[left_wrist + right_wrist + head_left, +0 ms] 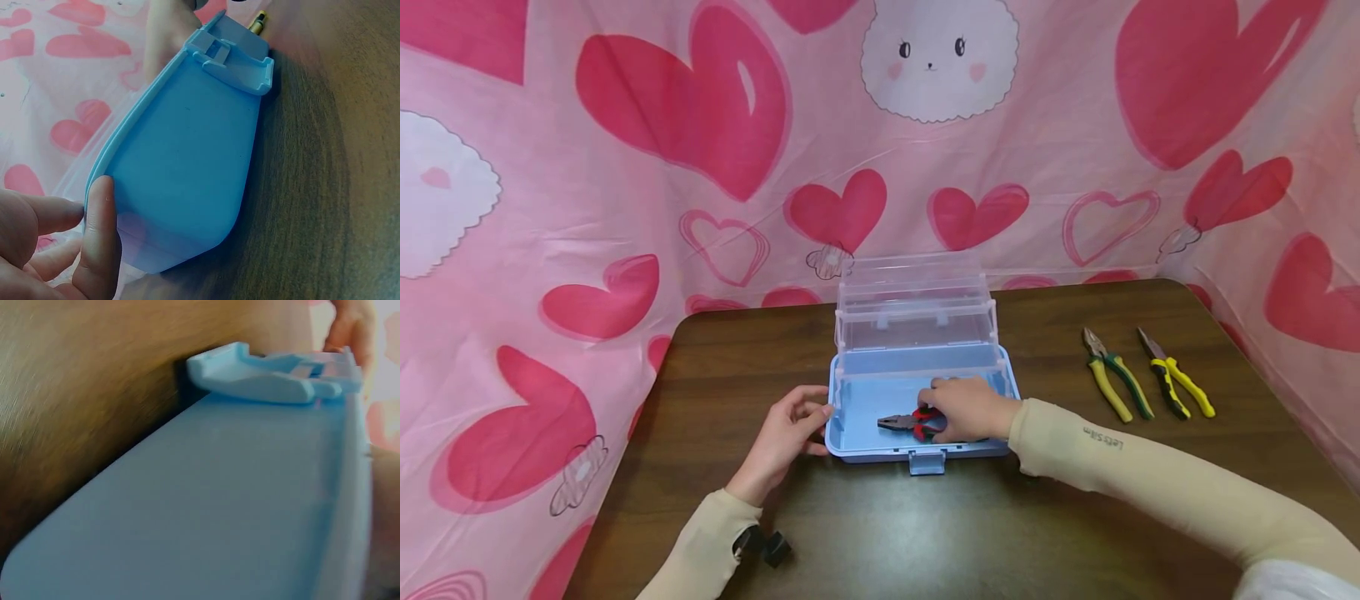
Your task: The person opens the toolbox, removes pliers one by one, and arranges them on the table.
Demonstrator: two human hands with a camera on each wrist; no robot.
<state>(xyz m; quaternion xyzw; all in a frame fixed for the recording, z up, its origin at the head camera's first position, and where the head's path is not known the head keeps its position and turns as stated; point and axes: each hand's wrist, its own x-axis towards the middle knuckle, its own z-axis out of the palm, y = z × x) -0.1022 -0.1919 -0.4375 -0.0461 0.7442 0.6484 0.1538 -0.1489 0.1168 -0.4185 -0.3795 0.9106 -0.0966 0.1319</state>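
Note:
A light blue toolbox (868,456) stands open on the table, its clear lid and trays (917,321) raised at the back. At its left end my left hand (786,437) holds the rim; in the left wrist view the thumb and a finger (102,231) pinch the edge from both sides. My right hand (966,408) reaches inside and grips the red and black handles of a pair of combination pliers (895,422), whose dark jaws point left, low over the box floor. The right wrist view shows only the box's front wall (187,500) and latch, with the pliers hidden.
To the right of the toolbox lie diagonal-cutter-like pliers with green and yellow handles (1107,387) and long-nose pliers with yellow and black handles (1167,379). The front latch (927,462) hangs folded down. A pink heart-patterned cloth (850,142) surrounds the wooden table (910,533).

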